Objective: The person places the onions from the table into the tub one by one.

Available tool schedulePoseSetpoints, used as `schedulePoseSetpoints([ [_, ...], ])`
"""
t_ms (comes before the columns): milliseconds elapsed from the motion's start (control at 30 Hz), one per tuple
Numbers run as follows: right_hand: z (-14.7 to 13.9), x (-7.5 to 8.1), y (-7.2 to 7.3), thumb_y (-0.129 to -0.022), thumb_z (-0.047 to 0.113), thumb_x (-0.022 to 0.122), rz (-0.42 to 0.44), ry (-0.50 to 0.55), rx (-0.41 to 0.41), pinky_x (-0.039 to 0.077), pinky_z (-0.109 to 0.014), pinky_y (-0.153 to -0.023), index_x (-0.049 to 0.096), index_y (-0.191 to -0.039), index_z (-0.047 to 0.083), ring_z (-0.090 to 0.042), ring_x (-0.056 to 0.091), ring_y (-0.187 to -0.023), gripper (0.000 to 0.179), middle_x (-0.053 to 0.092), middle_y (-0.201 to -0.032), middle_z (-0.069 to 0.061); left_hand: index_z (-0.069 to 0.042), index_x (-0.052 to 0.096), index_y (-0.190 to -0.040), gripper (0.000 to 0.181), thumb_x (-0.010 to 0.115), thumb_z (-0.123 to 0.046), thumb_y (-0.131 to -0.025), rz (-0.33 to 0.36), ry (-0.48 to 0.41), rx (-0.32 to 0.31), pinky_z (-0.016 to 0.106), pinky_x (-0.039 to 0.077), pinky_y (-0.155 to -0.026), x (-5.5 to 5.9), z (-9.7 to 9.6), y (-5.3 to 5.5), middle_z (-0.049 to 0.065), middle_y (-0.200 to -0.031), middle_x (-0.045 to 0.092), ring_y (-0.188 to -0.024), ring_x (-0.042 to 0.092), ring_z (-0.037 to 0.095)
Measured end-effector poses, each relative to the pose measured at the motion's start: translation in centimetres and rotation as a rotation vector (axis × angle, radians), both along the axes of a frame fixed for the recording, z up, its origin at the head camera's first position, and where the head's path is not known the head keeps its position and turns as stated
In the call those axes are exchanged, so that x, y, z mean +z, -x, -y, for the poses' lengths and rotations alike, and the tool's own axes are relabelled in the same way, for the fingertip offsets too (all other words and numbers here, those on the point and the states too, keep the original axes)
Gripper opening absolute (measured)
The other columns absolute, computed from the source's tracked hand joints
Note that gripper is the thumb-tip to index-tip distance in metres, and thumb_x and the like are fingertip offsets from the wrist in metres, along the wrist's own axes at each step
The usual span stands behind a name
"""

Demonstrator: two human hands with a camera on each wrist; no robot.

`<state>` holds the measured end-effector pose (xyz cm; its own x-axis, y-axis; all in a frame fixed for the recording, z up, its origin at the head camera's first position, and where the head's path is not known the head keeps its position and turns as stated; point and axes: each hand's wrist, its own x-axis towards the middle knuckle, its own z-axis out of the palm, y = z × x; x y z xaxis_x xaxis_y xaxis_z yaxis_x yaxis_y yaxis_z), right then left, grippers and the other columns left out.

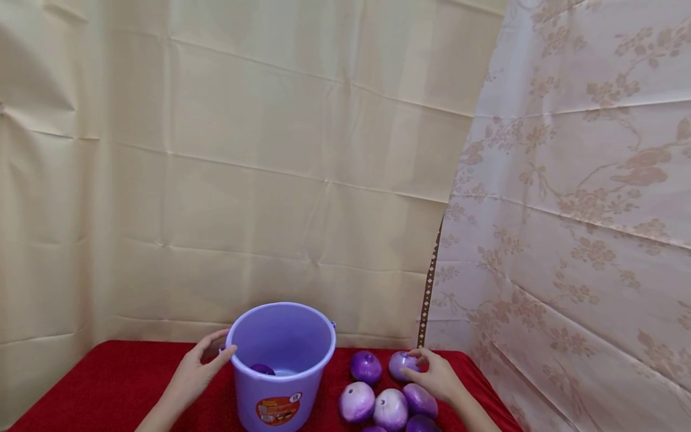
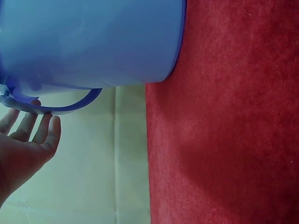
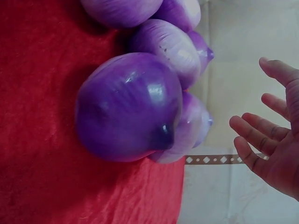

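A lilac plastic bucket (image 1: 281,390) stands upright on a red cloth, and a dark purple onion (image 1: 263,369) lies inside on its floor. At the bucket's left rim is my left hand (image 1: 197,369), its thumb touching the rim. In the left wrist view the fingers (image 2: 43,128) of that hand rest against the bucket's handle (image 2: 70,109), nearly straight. My right hand (image 1: 434,375) reaches over a pale purple onion (image 1: 400,366) at the back right. The right wrist view has this hand's fingers spread, with a large purple onion (image 3: 126,107) nearer the camera.
Several glossy onions lie bunched right of the bucket, among them a dark one (image 1: 366,367) and a whitish one (image 1: 391,410). The red cloth (image 1: 102,384) covers the table. A cream curtain (image 1: 270,180) hangs behind, and a floral curtain (image 1: 583,240) on the right.
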<state>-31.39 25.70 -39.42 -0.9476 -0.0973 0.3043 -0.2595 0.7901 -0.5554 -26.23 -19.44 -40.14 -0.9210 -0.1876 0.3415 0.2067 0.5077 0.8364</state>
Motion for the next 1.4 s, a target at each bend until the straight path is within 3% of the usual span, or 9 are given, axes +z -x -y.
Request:
schedulePoseSetpoints([
  [100, -0.4, -0.5, 0.1, -0.073, 0.031, 0.078, 0.004, 0.003, -0.021, 0.045, -0.033, -0.069, 0.065, -0.103, 0.011, -0.02, 0.061, -0.084, 0.038, 0.066, -0.085, -0.005, -0.009, 0.052, -0.129, 0.051, 0.063, -0.037, -0.088, -0.001, 0.001, 0.001, 0.027, 0.046, -0.078, 0.0, 0.0, 0.0, 0.015, -0.12, 0.063, -0.099, 0.055, 0.006],
  [267, -1.0, -0.9, 0.1, -0.073, 0.033, 0.078, 0.012, -0.002, -0.041, 0.044, -0.031, -0.068, 0.065, -0.103, 0.012, -0.014, 0.058, -0.08, 0.039, 0.064, -0.083, -0.003, -0.008, 0.051, -0.131, 0.053, 0.062, -0.038, -0.089, 0.01, -0.004, -0.008, 0.031, 0.047, -0.08, 0.0, 0.0, -0.1, 0.016, -0.121, 0.062, -0.108, 0.056, 0.024],
  [367, -1.4, -1.1, -0.1, -0.072, 0.033, 0.079, 0.012, 0.002, -0.044, 0.044, -0.032, -0.068, 0.066, -0.103, 0.01, -0.015, 0.058, -0.08, 0.041, 0.064, -0.084, -0.003, -0.007, 0.05, -0.131, 0.053, 0.062, -0.038, -0.089, 0.012, -0.002, -0.012, 0.032, 0.047, -0.08, 0.0, 0.0, 0.0, 0.016, -0.121, 0.061, -0.11, 0.055, 0.028],
  [867, -3.3, -3.1, -0.4, -0.073, 0.039, 0.077, 0.12, -0.017, -0.094, 0.046, -0.034, -0.068, 0.063, -0.107, 0.006, -0.019, 0.059, -0.083, 0.05, 0.065, -0.089, -0.006, -0.009, 0.053, -0.129, 0.051, 0.063, -0.037, -0.088, -0.011, 0.011, 0.003, 0.029, 0.047, -0.078, -0.1, 0.0, 0.1, 0.015, -0.119, 0.063, -0.101, 0.056, 0.015],
  [1067, -3.9, -3.7, -0.5, -0.074, 0.038, 0.076, 0.111, -0.014, -0.103, 0.046, -0.033, -0.067, 0.064, -0.105, 0.006, -0.018, 0.059, -0.082, 0.046, 0.065, -0.088, -0.006, -0.009, 0.053, -0.128, 0.05, 0.063, -0.037, -0.088, -0.013, 0.008, 0.004, 0.027, 0.047, -0.076, -0.2, 0.1, 0.0, 0.015, -0.118, 0.063, -0.097, 0.055, 0.006],
  [1400, -4.6, -4.9, -0.7, -0.077, 0.036, 0.073, 0.137, 0.002, -0.086, 0.045, -0.031, -0.067, 0.062, -0.108, 0.003, -0.016, 0.057, -0.079, 0.047, 0.063, -0.085, -0.005, -0.009, 0.053, -0.128, 0.049, 0.063, -0.036, -0.088, -0.032, 0.011, 0.004, 0.027, 0.047, -0.078, -0.2, 0.0, 0.1, 0.015, -0.118, 0.064, -0.1, 0.058, 0.014],
])
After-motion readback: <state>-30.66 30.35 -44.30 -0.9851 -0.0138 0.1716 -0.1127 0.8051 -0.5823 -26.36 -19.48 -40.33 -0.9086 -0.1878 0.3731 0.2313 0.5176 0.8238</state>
